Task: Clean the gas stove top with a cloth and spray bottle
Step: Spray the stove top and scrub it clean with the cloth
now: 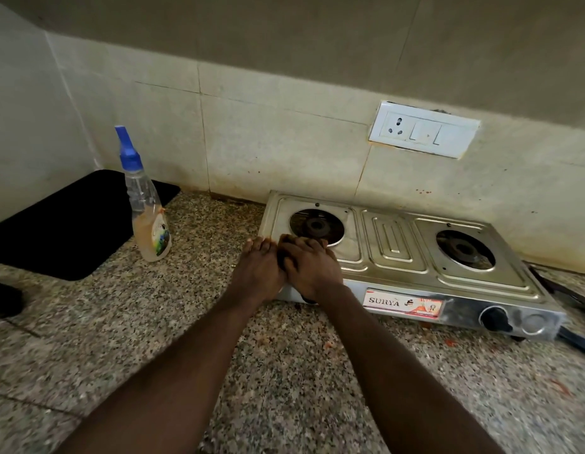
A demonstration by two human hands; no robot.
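Observation:
A steel two-burner gas stove [396, 257] stands on the granite counter against the tiled wall, with no pan supports on it. Both my hands are side by side at its left front corner. My left hand [258, 268] lies over the stove's left edge with its fingers stretched out. My right hand [312, 267] presses down just in front of the left burner [317, 226]. A dark patch shows between the hands; I cannot tell whether it is a cloth or shadow. The clear spray bottle [148, 217] with a blue nozzle stands upright to the left of the stove, untouched.
A black mat [65, 227] lies in the counter's left corner behind the bottle. Dark objects [572, 299] lie on the counter to the right of the stove. A black knob [496, 318] sits on the stove front. A wall socket [423, 129] hangs above the stove.

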